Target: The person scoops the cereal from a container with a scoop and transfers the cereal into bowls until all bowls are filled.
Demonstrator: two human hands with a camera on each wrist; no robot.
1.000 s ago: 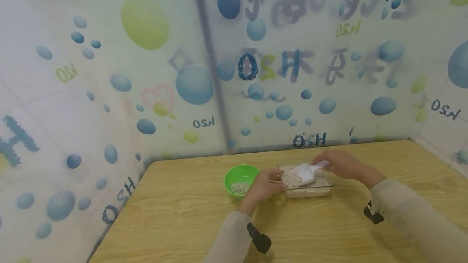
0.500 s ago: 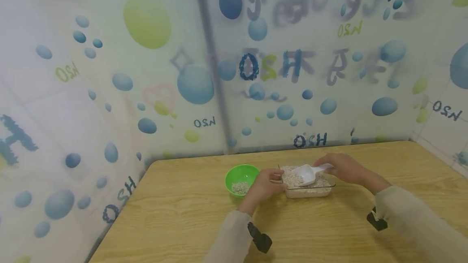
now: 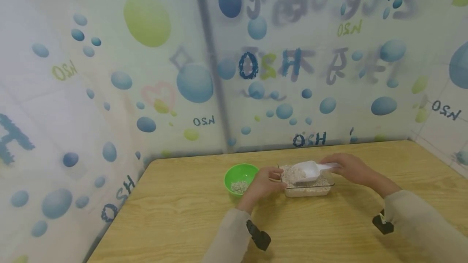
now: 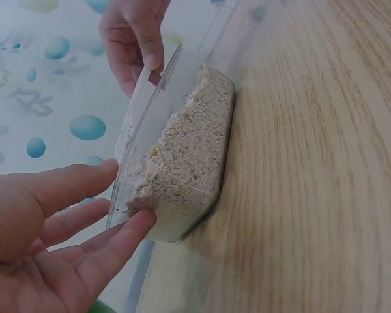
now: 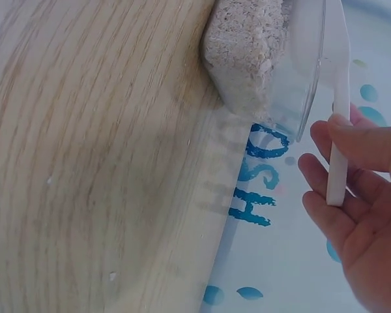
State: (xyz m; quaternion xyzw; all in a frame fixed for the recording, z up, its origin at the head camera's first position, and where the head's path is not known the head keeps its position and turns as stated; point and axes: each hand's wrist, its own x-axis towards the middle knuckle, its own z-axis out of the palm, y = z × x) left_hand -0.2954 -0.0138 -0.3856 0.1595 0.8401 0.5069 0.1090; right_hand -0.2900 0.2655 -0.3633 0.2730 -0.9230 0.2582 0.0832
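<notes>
Nearest, two pale sleeves (image 3: 228,230) are seen, a dark device (image 3: 258,235) being worn at each wrist, over a wood-grained table (image 3: 175,210).

Beyond them, the left end of a clear container (image 3: 307,192) is held by the left hand (image 3: 260,186), its thumb and fingers set about the near corner. Pale flakes (image 3: 289,175) are held inside. The container looks like glass: stiff, smooth, perhaps slippery and breakable, and probably fairly heavy when filled. It would be best gripped by both end walls.

Over the container's right part, a white scoop (image 3: 310,170) is held, its handle pinched between the thumb and fingers of the right hand (image 3: 349,168). Flakes are carried at its mouth. It is judged to be light, stiff plastic, best held by the handle and kept level, since dry flakes would slide off easily.

To the left, a green bowl (image 3: 245,172), partly hidden by the left hand, is seen with some flakes at its bottom; it too is probably light.

On the far printed sheet (image 3: 164,68), "H2O" can be read, mostly mirrored in the head view; the blurred grey characters cannot be made out.
</notes>
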